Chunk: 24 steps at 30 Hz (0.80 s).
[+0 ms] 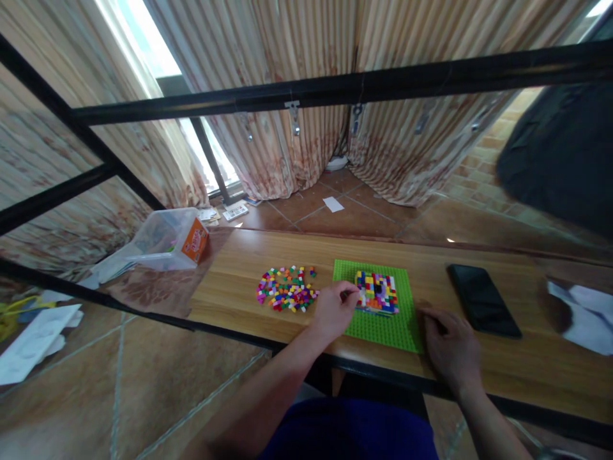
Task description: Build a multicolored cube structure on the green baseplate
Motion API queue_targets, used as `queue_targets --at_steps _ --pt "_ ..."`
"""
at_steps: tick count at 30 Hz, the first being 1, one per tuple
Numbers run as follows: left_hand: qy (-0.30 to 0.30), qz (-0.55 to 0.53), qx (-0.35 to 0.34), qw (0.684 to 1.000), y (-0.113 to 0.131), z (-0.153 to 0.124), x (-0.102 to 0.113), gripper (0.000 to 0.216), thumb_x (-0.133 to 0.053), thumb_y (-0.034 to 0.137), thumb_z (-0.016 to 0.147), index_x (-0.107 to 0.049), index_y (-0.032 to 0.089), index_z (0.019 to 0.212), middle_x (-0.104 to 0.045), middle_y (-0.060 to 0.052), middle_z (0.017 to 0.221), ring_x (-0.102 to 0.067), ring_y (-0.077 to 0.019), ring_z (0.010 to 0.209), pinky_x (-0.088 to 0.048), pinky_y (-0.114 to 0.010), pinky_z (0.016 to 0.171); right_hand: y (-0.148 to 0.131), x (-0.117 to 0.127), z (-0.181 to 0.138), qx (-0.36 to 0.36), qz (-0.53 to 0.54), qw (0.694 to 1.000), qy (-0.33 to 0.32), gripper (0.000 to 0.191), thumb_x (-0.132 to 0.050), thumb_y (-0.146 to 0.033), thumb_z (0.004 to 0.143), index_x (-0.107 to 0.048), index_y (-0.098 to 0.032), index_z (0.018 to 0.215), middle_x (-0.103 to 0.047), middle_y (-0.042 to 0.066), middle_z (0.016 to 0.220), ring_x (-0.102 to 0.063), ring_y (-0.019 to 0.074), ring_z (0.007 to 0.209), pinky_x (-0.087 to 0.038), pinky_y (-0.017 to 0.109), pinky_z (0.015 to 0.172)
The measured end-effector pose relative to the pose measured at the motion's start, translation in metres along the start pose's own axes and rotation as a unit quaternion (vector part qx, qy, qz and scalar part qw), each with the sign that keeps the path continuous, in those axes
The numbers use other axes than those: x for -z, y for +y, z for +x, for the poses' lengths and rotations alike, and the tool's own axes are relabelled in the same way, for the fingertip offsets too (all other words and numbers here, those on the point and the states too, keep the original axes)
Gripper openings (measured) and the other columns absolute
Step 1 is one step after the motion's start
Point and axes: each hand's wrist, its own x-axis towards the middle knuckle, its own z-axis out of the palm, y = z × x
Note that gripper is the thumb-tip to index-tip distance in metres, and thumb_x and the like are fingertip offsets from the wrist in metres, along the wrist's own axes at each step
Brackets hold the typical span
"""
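Note:
My left hand (336, 308) reaches over the left part of a green studded baseplate (407, 329). Its thumb and forefinger are pinched together beside a block of multicoloured toy bricks (377, 294) built up on the plate. Whatever sits between those fingertips is too small to make out. The built block has a dark opening near its middle. Just off the plate's right edge, my right hand (451, 345) rests on the table with fingers curled in, and nothing shows in it. A spread of loose small bricks (286, 289) lies left of my left hand.
A black phone (483, 300) lies right of my right hand on the wooden table (230, 275). Crumpled white paper (587, 316) is at the far right. A clear plastic bin (165, 239) stands on the floor at left. A black metal bar (325, 92) crosses beyond the table.

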Motion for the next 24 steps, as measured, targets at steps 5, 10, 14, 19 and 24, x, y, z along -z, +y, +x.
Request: queue_targets --at_steps 5,10,14,19,24 --pt "0.072 0.086 -0.016 0.994 -0.026 -0.007 0.047 0.017 -0.055 0.013 0.084 -0.071 0.019 0.085 -0.072 -0.002 0.083 -0.064 -0.0139 0.077 -0.05 -0.027 0.075 0.001 0.0 -0.001 -0.004 -0.008 1.0 -0.005 0.032 -0.047 -0.039 0.087 -0.072 -0.02 0.088 -0.073 0.011 0.094 -0.065 0.0273 0.087 -0.051 0.044 0.082" --pt "0.156 0.143 0.03 0.977 -0.056 -0.011 0.1 0.016 -0.055 0.013 0.084 -0.07 0.019 0.086 -0.072 -0.003 0.086 -0.064 -0.0146 0.079 -0.05 -0.027 0.077 0.002 0.002 -0.001 -0.001 -0.015 1.0 -0.013 0.031 -0.047 -0.039 0.087 -0.072 -0.02 0.088 -0.073 0.012 0.095 -0.066 0.0288 0.088 -0.051 0.046 0.084" --pt "0.182 0.198 0.046 0.962 -0.064 -0.013 0.12 0.016 -0.054 0.015 0.087 -0.069 0.019 0.085 -0.071 -0.002 0.085 -0.064 -0.0147 0.078 -0.049 -0.027 0.076 0.002 0.003 -0.001 -0.007 -0.035 0.999 -0.021 0.035 -0.045 -0.042 0.086 -0.073 -0.02 0.088 -0.073 0.012 0.095 -0.066 0.0306 0.087 -0.052 0.046 0.079" --pt "0.137 0.304 0.014 0.943 -0.052 0.003 0.111 0.015 -0.055 0.021 0.09 -0.07 0.019 0.09 -0.071 -0.006 0.097 -0.064 -0.0173 0.088 -0.047 -0.029 0.083 0.002 0.003 0.0 -0.001 -0.038 0.999 -0.019 0.034 -0.045 -0.041 0.086 -0.072 -0.02 0.088 -0.073 0.012 0.094 -0.066 0.0306 0.087 -0.051 0.045 0.078" --pt "0.098 0.428 0.036 0.898 -0.035 0.029 0.085 0.024 -0.059 0.034 0.089 -0.068 0.014 0.098 -0.07 -0.015 0.098 -0.064 -0.0273 0.097 -0.048 -0.036 0.085 0.001 0.004 0.0 -0.007 -0.042 0.999 -0.016 0.035 -0.045 -0.042 0.086 -0.072 -0.02 0.088 -0.073 0.012 0.094 -0.066 0.0313 0.088 -0.051 0.046 0.078"
